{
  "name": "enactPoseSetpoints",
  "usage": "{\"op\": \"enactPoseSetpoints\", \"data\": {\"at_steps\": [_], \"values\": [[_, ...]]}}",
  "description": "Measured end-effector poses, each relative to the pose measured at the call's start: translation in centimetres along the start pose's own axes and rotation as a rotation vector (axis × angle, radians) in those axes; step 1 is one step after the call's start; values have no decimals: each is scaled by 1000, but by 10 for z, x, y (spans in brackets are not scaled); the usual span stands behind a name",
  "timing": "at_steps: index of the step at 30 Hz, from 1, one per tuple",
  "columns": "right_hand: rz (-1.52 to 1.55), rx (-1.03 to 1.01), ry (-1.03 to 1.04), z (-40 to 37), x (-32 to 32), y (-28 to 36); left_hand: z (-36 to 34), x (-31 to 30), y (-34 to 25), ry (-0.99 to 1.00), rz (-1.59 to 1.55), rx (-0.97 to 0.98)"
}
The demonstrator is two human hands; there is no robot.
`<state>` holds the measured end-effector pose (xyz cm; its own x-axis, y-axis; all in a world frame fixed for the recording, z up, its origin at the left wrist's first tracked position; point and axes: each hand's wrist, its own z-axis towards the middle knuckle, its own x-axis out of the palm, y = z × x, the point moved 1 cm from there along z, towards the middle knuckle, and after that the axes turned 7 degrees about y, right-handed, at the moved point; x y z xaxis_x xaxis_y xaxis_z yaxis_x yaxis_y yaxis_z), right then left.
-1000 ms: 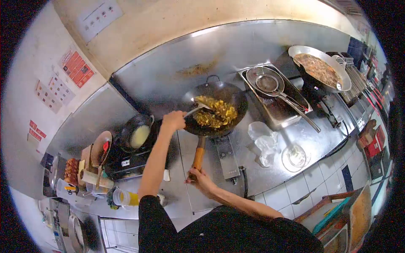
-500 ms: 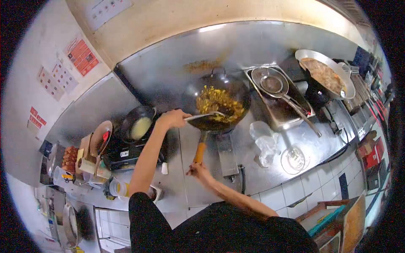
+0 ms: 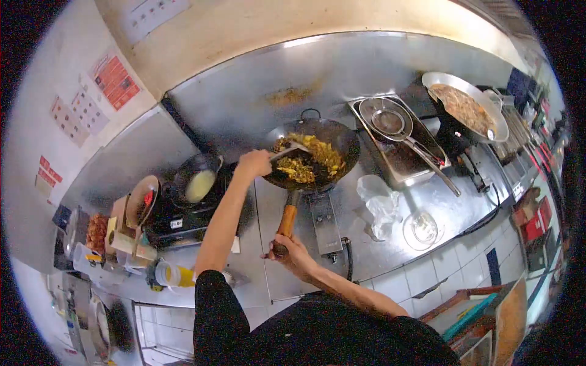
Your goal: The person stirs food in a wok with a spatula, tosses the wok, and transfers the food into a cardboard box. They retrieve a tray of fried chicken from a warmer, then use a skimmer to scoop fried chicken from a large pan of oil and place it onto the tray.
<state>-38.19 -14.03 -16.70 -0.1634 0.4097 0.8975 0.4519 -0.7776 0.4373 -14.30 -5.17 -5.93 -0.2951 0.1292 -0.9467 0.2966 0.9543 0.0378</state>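
Observation:
A dark wok (image 3: 348,146) stands on a burner, with chopped yellow-brown food (image 3: 323,152) in it. My left hand (image 3: 254,165) is closed round the handle of a metal spatula (image 3: 292,149), whose blade is inside the wok among the food. Below the wok, my right hand (image 3: 293,253) grips its wooden handle (image 3: 287,219) near the end. Dark pan bottom shows between the portions of food.
To the left, a black pan (image 3: 180,183) holds something pale, near a jug of yellow liquid (image 3: 177,274). On the right are strainers (image 3: 390,119) over a metal tray (image 3: 421,177), a plastic bag (image 3: 381,207), a clear round lid (image 3: 423,229) and a large pan of brown food (image 3: 464,110).
The spatula blade has moved up and left within the wok, and the food has shifted, with more on the left side. My right hand has closed more fully round the wok handle.

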Motion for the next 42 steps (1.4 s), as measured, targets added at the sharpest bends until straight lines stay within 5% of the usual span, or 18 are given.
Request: {"op": "enactPoseSetpoints", "data": {"at_steps": [3,5,11,12,16,20,24,26,27,31,37,41,42], "values": [[-58,18,5,6,-18,0,-3,17,0,77,-93,149],[-123,59,-196,20,-80,-20,-12,16,18,108,-94,202],[-77,34,-42,-4,9,4,9,12,-3,30,17,14],[-51,4,27,-2,12,9,12,22,-3,10,-32,112],[-90,-23,-97,12,-82,-20,-29,-3,12,45,11,106],[-7,73,-13,-11,23,16,20,22,13,68,12,-60],[-51,68,47,6,-32,2,-22,8,7,132,-104,114],[-50,71,-172,14,-63,-13,-25,0,25,128,-12,87],[-42,40,-124,13,-65,-16,-22,-5,29,111,67,59],[9,67,76,-3,28,14,14,15,0,97,-53,28],[-37,34,-33,14,-60,-21,-15,-19,19,235,-19,33],[19,116,145,3,23,13,19,13,-3,72,-84,-37],[9,116,148,6,15,15,27,22,4,67,-82,113]]}}
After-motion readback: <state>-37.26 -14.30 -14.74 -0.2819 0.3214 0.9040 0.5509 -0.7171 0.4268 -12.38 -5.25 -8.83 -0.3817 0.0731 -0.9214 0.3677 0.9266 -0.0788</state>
